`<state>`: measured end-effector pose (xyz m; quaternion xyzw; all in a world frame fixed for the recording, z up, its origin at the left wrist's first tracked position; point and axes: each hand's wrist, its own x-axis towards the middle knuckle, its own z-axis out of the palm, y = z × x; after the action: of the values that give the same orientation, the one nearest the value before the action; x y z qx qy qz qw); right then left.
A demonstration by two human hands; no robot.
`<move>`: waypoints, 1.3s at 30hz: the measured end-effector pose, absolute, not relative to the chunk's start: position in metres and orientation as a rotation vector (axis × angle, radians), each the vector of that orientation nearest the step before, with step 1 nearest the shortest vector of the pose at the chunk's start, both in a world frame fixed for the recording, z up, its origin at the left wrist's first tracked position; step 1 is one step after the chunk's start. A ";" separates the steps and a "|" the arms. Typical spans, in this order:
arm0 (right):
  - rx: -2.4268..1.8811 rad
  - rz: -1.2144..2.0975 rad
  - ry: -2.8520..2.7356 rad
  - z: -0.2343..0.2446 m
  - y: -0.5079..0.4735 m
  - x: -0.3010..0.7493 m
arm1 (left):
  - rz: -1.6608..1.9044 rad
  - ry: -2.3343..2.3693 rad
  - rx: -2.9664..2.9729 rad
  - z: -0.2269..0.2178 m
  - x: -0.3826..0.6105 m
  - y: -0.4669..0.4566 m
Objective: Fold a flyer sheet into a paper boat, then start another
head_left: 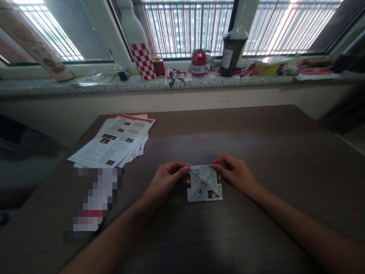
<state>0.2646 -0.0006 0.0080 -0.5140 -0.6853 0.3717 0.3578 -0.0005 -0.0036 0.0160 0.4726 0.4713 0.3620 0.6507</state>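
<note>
Flatly folded paper square [203,184], diagonally creased, on wood-grained tabletop [199,236]; left hand [167,177], right hand [236,172] pinch upper corners, grip closed.

The left forearm [114,232], bare, rises from the bottom edge at lower left and slants up toward the centre of the frame. Its left hand [164,180] sits just left of centre, back of the hand up, left thumb [181,172] extended rightward and pinched near the curled forefinger. The right forearm [296,217], also bare, comes in from the lower right; the right hand [236,171] lies right of centre, right thumb [221,170] and bent forefinger drawn together, pointing leftward.
</note>
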 end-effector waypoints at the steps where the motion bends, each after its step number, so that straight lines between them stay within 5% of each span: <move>1: -1.329 0.957 -1.769 0.008 0.000 0.265 | 0.817 1.059 1.079 0.015 -0.001 -0.003; 25: -1.329 0.889 -1.865 -0.001 0.005 0.261 | 0.839 1.201 1.478 0.010 0.003 0.005; 39: -1.195 0.507 -2.225 -0.008 0.017 0.263 | 0.822 1.364 2.199 -0.002 0.011 0.012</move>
<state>0.2628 0.0172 -0.0075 -0.4456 -0.8294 0.1889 0.2790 0.0107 0.0118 -0.0025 0.7916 0.4910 0.2958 0.2119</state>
